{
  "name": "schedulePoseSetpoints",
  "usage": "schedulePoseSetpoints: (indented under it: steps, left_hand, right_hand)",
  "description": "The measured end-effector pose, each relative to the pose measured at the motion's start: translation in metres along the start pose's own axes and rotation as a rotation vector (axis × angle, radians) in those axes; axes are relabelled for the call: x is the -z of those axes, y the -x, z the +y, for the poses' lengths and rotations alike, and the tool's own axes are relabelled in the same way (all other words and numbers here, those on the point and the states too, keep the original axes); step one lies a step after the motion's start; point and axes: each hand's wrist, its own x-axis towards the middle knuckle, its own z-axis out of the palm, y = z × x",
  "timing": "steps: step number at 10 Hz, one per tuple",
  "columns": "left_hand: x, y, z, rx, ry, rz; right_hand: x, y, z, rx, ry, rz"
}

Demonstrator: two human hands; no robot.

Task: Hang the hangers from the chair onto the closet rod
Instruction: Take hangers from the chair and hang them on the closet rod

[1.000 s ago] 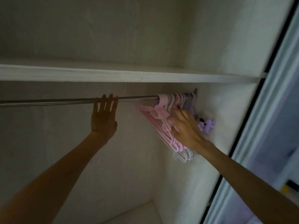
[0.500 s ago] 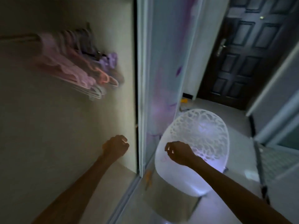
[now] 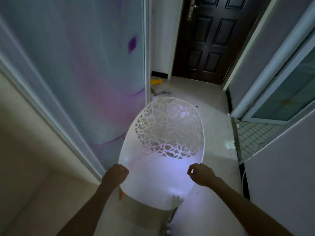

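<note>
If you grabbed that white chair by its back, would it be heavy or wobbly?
Probably light: the chair looks like thin moulded plastic, its back pierced with lacy cut-outs. The shell likely flexes slightly. The smooth, glossy seat could be slippery.

2 bare, sleeveless forearms (image 3: 95, 206)
</note>
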Motion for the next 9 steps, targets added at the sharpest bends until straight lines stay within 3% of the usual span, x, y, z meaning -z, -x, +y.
schedulePoseSetpoints:
  steps: [2, 4, 5, 7, 8, 9]
  left_hand:
    - [-0.056, -0.102, 0.012, 0.089, 0.066, -0.024]
    - [-0.092, -0.218, -0.014, -0.030, -0.112, -0.011]
    - [-0.109, -0.260, -0.013, -0.074, -0.155, -0.034]
    - [-0.144, -0.319, -0.014, -0.113, -0.206, -0.126]
    - [-0.151, -0.330, -0.008, -0.133, -0.225, -0.125]
    - [-0.151, -0.332, -0.007, -0.211, -0.226, -0.123]
  right_hand:
    - [-0.036, -0.131, 0.004, -0.028, -0.181, -0.130]
    - [-0.106, -0.246, -0.029, 0.007, -0.329, -0.278]
    - [-0.137, -0.296, -0.041, -0.072, -0.424, -0.348]
    - [-0.179, -0.358, -0.059, -0.437, -0.994, -0.286]
    - [-0.184, -0.371, -0.069, -0.535, -1.195, -0.265]
    - [-0.186, -0.376, -0.075, -0.544, -1.246, -0.228]
